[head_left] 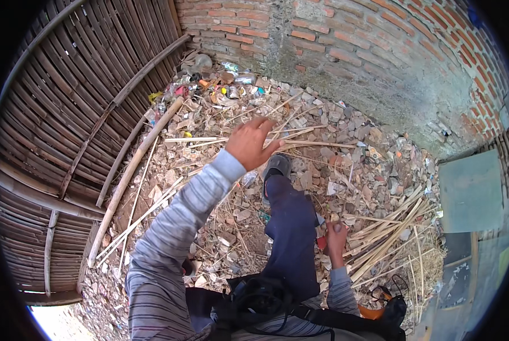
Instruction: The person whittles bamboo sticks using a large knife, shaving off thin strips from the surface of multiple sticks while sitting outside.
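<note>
My left hand (251,143) is stretched out ahead with thumb and fingers apart, palm down, over thin split bamboo strips (317,143) on the rubble. I cannot see anything held in it; the strips seem to pass beneath. My right hand (336,241) is closed in a fist beside my right knee. A small grey edge shows above this fist and a red piece (321,243) beside it, but what it grips is mostly hidden. Nearest to it, on the right, lies a loose heap of pale bamboo strips (388,236). My shoe (278,165) stands just below the left hand.
Broken stone and brick rubble (226,238) covers the ground. A woven bamboo wall (67,102) rises on the left, with a thick bamboo pole (135,179) along its foot. A brick wall (345,51) closes the far side. Litter (232,85) lies in the far corner; a greenish panel (471,193) stands right.
</note>
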`<state>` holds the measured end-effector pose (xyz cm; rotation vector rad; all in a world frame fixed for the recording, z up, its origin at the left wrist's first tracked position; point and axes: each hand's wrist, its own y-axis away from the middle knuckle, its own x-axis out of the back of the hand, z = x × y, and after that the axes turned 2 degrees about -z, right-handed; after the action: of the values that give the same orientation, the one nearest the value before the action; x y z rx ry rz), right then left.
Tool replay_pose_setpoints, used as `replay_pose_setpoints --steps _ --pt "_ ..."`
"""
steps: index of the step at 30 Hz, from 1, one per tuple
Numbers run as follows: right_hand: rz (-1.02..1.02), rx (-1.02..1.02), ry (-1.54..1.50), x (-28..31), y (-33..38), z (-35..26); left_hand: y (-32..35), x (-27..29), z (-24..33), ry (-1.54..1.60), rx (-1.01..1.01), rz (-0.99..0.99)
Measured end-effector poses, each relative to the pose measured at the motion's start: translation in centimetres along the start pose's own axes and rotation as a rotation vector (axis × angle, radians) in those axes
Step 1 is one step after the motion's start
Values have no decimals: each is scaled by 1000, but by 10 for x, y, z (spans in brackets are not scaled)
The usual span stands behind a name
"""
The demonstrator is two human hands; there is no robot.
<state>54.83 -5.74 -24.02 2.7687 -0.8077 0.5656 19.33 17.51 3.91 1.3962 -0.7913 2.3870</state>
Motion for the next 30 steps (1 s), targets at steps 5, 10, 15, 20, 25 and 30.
replay_pose_setpoints --steps 5,10,15,20,25,30 --pt "-244 127 -135 -77 -18 -159 114 -9 20 402 235 -173" --pt "-309 546 -149 -139 20 -305 133 5 25 1066 535 -308" --pt "-473 729 -207 -186 93 -383 162 43 24 1376 708 -83" --pt "-500 726 -142 -220 144 -410 186 75 9 1682 650 291" --pt "-524 815 -224 -258 180 -417 206 93 -35 1573 609 386" --pt "-693 864 -233 -272 187 -433 224 116 -65 1451 598 398"
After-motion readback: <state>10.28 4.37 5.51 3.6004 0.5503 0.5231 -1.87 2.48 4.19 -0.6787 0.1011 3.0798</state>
